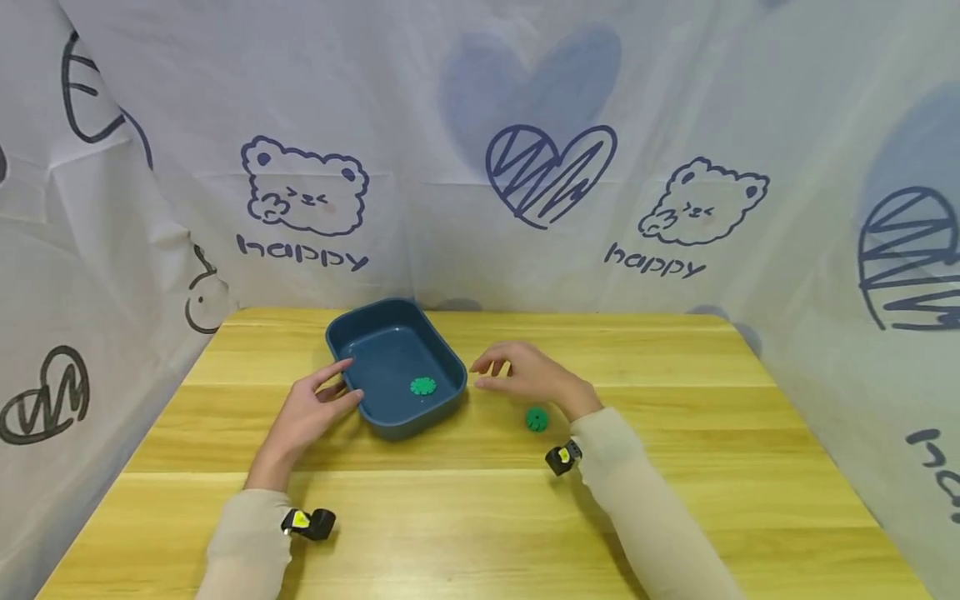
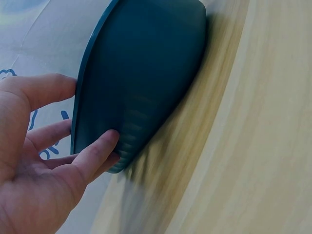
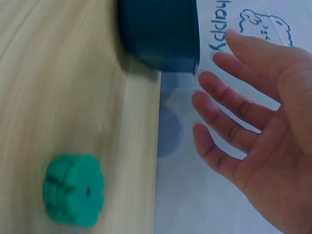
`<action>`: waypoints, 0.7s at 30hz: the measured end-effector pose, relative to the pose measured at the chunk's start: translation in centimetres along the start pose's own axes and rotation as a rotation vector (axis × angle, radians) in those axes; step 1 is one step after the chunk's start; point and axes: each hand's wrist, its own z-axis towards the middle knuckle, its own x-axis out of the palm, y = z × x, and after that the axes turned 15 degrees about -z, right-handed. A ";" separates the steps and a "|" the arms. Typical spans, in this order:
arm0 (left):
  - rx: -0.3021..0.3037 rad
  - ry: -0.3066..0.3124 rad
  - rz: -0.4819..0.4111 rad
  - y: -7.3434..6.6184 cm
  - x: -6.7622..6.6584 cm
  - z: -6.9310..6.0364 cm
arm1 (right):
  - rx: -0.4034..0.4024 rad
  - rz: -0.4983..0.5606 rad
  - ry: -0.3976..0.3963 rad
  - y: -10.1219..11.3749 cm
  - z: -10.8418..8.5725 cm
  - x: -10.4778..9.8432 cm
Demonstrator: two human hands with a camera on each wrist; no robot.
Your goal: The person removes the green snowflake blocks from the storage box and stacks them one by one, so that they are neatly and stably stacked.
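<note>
A dark blue rounded box (image 1: 390, 429) sits on the table. My left hand (image 1: 309, 412) touches its left side, with thumb and fingers spread along the rim and outer wall; in the left wrist view the box (image 2: 141, 63) is seen from outside. Inside lies a green notched disc (image 1: 423, 386). My right hand (image 1: 525, 372) hovers just right of the box with relaxed, separated fingers and nothing in them. Below it, on the table, rests a green piece of notched discs (image 1: 536, 418); up close this green piece (image 3: 73, 190) looks like several discs stacked together.
The yellow wood-grain table (image 1: 450, 517) ends at the back against a white cloth (image 1: 427, 217) printed with bears and hearts. Cloth also hangs on the left and right. A small black camera (image 1: 564, 457) is worn on the right wrist, another black camera (image 1: 309, 523) on the left.
</note>
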 end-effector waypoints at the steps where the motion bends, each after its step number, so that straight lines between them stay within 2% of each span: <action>1: -0.002 0.000 0.000 0.0 0.0 0.0 | -0.007 0.002 0.001 0.2 0.3 0.1; 9: -0.003 -0.003 0.009 0.2 0.1 0.1 | -0.040 -0.020 0.017 1.7 2.9 0.5; 21: 0.008 -0.005 0.010 -0.1 0.3 0.1 | -0.119 -0.040 -0.006 3.7 6.7 0.8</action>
